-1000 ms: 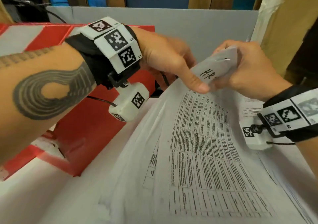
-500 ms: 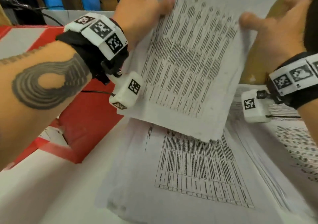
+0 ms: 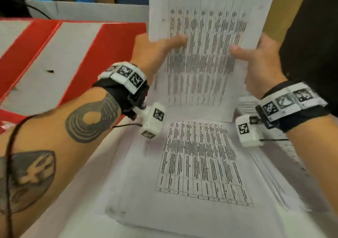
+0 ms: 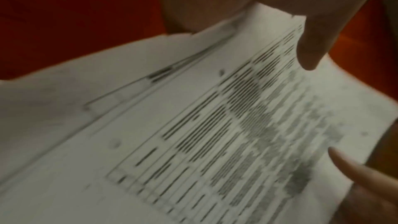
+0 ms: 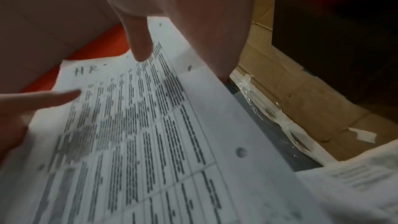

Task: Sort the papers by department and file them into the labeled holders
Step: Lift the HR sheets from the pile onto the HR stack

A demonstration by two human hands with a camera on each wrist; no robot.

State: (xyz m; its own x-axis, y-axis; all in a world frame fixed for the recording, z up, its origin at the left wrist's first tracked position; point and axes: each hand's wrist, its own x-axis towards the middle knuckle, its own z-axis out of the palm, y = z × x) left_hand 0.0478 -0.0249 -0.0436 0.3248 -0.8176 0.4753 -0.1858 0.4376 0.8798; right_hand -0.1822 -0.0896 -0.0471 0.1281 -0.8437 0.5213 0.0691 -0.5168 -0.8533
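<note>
A printed sheet (image 3: 204,54) with a table and handwritten letters at its top is held upright above the table. My left hand (image 3: 161,49) pinches its left edge, thumb across the front. My right hand (image 3: 256,62) pinches its right edge the same way. In the left wrist view the sheet (image 4: 215,134) runs under my left thumb (image 4: 310,54). The right wrist view shows the sheet (image 5: 150,134) with "HR" handwritten near its top. A stack of printed papers (image 3: 197,164) lies flat on the white table below the held sheet. No labelled holder can be made out.
A red and white striped box (image 3: 73,54) lies at the left. A grey panel (image 3: 91,9) stands at the back. More loose papers (image 3: 274,164) spread at the right, next to a cardboard box (image 5: 301,100) and a dark object (image 3: 311,45).
Both hands have lifted the top sheet off the stack and raised it upright; it was curled over at its top edge before and now hangs flat.
</note>
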